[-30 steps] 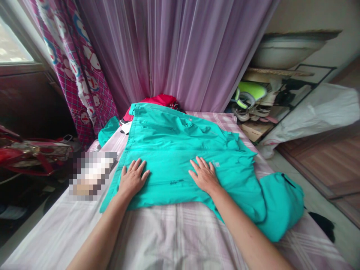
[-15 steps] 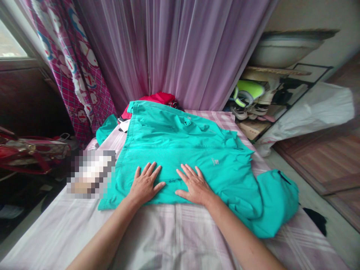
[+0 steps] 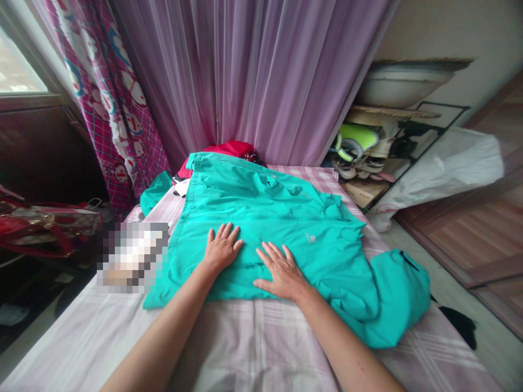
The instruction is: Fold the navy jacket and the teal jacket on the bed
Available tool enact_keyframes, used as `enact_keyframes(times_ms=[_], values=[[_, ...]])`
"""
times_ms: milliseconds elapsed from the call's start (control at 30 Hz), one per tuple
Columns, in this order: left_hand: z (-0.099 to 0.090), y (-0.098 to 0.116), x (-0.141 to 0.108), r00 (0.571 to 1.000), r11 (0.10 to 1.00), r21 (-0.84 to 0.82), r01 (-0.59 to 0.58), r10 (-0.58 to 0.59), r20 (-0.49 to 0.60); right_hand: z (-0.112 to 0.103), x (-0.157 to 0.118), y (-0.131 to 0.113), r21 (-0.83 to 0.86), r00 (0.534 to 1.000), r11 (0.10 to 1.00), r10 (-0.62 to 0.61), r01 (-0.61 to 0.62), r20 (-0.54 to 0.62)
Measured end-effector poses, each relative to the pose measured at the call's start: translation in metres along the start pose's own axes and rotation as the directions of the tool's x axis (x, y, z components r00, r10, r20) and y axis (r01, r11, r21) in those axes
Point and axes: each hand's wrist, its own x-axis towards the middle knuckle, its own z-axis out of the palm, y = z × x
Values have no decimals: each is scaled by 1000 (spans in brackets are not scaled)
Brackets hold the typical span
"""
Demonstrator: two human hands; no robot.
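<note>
Since half a second ago, the left hand (image 3: 223, 249) has shifted across the teal jacket (image 3: 269, 218), farther from its near edge, while the right hand (image 3: 281, 272) sits in nearly the same spot. On my feed both are apart from each other, palms down and fingers spread, and I have nothing clamped in either. The jacket lies spread out on the plaid sheet (image 3: 241, 348), its hem (image 3: 178, 228) toward my left and a bulky sleeve (image 3: 398, 299) bunched on the right. Both hands are close to a small dark mark (image 3: 254, 265) on the cloth; the chest logo (image 3: 312, 238) is beyond the right one.

My main worry is uneven pressure: if I sweep with the left while the right pins the cloth, the fabric could gather between them. Pressing hard over the rumpled cloth on the right might set creases instead of clearing them. That sleeve is near the sheet's right side, so a strong push that way could send it over. At the left, a pixelated object (image 3: 133, 256) lies just beside the hem; I can't tell what it is, but dragging the cloth leftward might catch it.
</note>
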Motion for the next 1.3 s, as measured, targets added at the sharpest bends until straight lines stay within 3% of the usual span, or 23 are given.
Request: enact_keyframes(times_ms=[233, 333, 533, 633, 733, 800, 867, 933, 1033, 1167, 1233, 1300], values=[[-7, -75, 11, 960, 960, 17, 281, -281, 12, 1, -2, -2, 24, 1000, 1000, 3, -2, -4], [-9, -94, 12, 941, 941, 8, 339, -339, -6, -2, 0, 0, 51, 1000, 998, 27, -28, 7], [-10, -96, 12, 936, 936, 12, 352, -351, -12, -26, 35, -3, 208, 996, 975, 86, -76, -38], [-12, -95, 12, 936, 936, 20, 352, -353, 2, -34, 56, -3, 132, 996, 989, 80, -73, -49], [-14, -96, 12, 937, 937, 20, 350, -350, 11, -34, 61, 23, -9, 987, 987, 161, -161, 29], [-14, -96, 12, 935, 935, 21, 353, -353, 13, -33, 50, 58, -87, 934, 932, 356, -352, 32], [-13, -96, 13, 935, 935, 22, 355, -355, 12, -33, 33, 101, -123, 798, 791, 603, -599, -8], [-12, -97, 14, 934, 934, 21, 356, -356, 5, -33, 13, 139, -139, 674, 661, 733, -738, -95], [-10, -98, 15, 936, 936, 16, 352, -351, -20, -34, -3, 167, -135, 638, 624, 757, -770, -138], [-7, -100, 16, 935, 936, 13, 353, -352, -30, -37, 8, 153, -89, 604, 597, 785, -797, -136], [-6, -100, 16, 936, 936, 12, 351, -351, -36, -38, 20, 137, -66, 640, 640, 750, -766, -167], [-6, -101, 16, 936, 937, 11, 348, -347, -51, -36, 30, 123, -65, 736, 746, 634, -663, -236]])
